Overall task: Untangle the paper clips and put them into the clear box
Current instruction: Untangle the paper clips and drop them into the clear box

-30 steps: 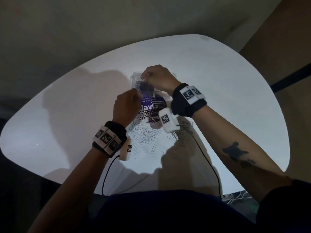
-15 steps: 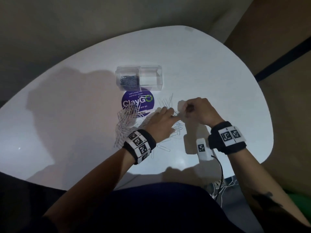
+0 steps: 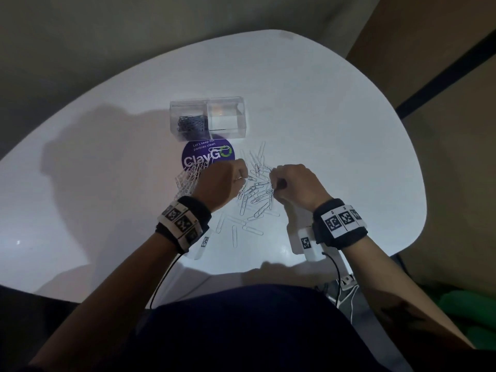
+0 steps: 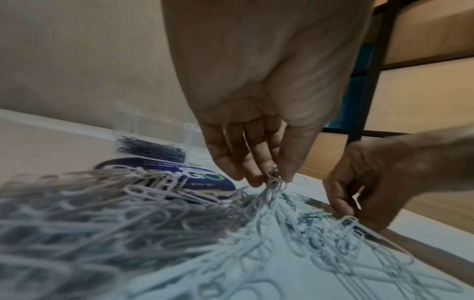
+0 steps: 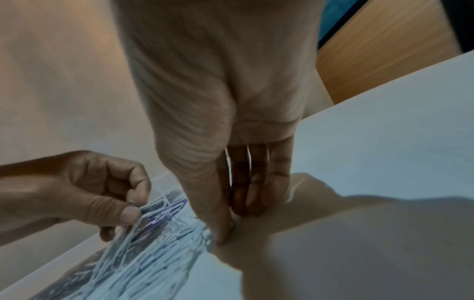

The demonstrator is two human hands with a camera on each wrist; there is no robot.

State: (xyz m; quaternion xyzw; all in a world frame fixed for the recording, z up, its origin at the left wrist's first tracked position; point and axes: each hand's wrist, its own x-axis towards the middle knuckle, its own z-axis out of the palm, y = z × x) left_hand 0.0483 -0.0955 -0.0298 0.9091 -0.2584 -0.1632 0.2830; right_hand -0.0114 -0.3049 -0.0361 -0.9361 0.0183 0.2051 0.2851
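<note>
A clear two-part box (image 3: 227, 116) stands at the table's far middle, with dark paper clips (image 3: 192, 124) in its left part. A tangle of white paper clips (image 3: 256, 196) lies in front of it. My left hand (image 3: 243, 178) pinches the top of a linked strand of clips (image 4: 274, 178) between thumb and fingers and holds it just above the pile. My right hand (image 3: 275, 185), fingers curled, pinches clips at the pile's right edge, its thumb tip (image 5: 223, 233) down at the table. The box (image 4: 153, 146) shows behind the left hand.
A round purple ClayGo sticker (image 3: 208, 157) lies between box and pile, partly under clips. The white rounded table (image 3: 335, 130) ends close on the right, beside wooden furniture. Loose single clips (image 3: 241, 229) lie nearer me. Cables (image 3: 338, 285) hang off the near edge.
A second ago both hands were at the box. They came back to the pile, and the left hand now pinches a strand while the right has closed on clips beside it.
</note>
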